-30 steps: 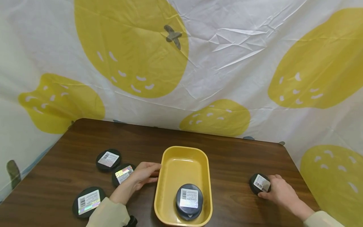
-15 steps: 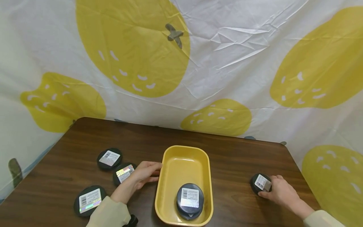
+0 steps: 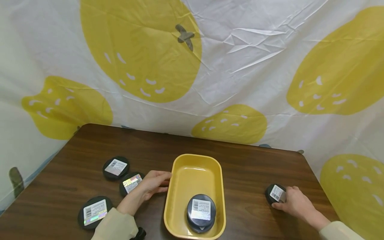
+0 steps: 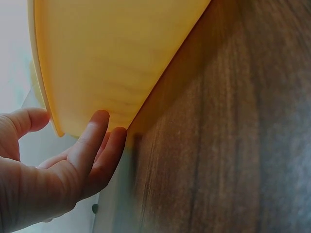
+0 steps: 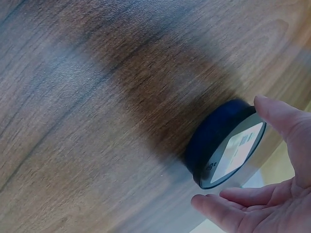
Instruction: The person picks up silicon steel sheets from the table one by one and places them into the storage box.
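A yellow rectangular tray (image 3: 168, 200) stands on the brown table. My left hand (image 3: 154, 184) touches its left side, the thumb at the rim and the other fingertips against the outer wall (image 4: 121, 63). Inside the tray, toward its near end, sits a round black container (image 3: 201, 213) with a white barcode label on top. At the right, my right hand (image 3: 295, 201) is around a smaller round black container (image 3: 275, 193) on the table. In the right wrist view the thumb touches that container's edge (image 5: 226, 145); a narrow gap shows between it and the other, loosely bent fingers.
Three more round black labelled containers lie left of the tray: one at the back (image 3: 116, 167), one by the left wrist (image 3: 131, 183), one nearer the front (image 3: 94, 212). A white cloth with yellow fruit print (image 3: 240, 76) hangs behind the table's far edge.
The right hand has shifted very slightly left over the small container, covering a little more of its label. The left hand and the tray look still; the head view tilts slightly.
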Motion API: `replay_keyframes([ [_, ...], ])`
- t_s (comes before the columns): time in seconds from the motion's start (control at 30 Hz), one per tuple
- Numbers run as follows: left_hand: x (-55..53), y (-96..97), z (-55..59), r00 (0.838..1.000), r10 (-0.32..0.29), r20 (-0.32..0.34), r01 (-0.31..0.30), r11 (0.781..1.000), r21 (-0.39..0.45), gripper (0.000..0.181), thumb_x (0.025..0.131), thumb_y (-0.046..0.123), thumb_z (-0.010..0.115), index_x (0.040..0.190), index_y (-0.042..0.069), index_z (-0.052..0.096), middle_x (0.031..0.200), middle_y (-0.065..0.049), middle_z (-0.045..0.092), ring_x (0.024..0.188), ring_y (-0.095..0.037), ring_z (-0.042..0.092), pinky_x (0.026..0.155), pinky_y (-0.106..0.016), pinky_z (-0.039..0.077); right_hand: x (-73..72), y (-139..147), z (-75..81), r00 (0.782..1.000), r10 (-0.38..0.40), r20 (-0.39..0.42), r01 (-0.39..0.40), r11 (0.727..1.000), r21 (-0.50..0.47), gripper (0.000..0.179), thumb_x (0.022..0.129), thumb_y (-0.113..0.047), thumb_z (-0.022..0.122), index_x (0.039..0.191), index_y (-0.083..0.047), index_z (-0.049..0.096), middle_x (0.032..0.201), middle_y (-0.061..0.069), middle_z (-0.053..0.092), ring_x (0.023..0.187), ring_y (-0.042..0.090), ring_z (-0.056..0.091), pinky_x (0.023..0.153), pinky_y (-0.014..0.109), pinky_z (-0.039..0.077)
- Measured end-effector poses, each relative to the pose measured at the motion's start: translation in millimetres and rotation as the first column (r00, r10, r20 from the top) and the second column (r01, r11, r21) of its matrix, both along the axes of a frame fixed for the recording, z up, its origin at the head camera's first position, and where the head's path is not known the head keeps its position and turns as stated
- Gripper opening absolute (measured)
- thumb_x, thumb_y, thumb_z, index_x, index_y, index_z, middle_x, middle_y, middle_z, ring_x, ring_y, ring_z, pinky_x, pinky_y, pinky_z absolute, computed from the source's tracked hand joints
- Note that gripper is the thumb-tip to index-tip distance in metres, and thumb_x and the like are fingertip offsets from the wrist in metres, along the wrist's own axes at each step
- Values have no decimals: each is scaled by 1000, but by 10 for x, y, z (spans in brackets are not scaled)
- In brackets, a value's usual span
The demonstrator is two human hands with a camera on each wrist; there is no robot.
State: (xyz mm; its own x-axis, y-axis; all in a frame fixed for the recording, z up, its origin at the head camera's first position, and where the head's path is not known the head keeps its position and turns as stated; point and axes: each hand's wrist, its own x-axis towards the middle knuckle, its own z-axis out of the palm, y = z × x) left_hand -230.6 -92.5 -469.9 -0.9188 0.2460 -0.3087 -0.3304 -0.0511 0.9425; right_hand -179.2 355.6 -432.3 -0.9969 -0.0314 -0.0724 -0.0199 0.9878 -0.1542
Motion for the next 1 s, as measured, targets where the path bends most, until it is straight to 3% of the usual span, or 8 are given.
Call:
replay_keyframes([
  [0.23,20,-4,8,1000,-5,-5,5,1000,3,38,90,14,55,114,-15,57,94,-8,66,84,-17,63,75,-34,55,-7,-21,-23,1000,-4,5,4,1000,10,63,64,-37,83,87,15,54,75,13,48,64,22,49,53,38,45],
  [1.0,14,-11,-20,1000,-4,-4,4,1000,3,37,90,14,55,114,-15,58,96,-9,65,84,-17,63,76,-34,54,-86,-43,-20,997,-7,79,6,1000,11,67,62,-34,84,89,18,51,78,15,47,67,23,50,58,39,48],
])
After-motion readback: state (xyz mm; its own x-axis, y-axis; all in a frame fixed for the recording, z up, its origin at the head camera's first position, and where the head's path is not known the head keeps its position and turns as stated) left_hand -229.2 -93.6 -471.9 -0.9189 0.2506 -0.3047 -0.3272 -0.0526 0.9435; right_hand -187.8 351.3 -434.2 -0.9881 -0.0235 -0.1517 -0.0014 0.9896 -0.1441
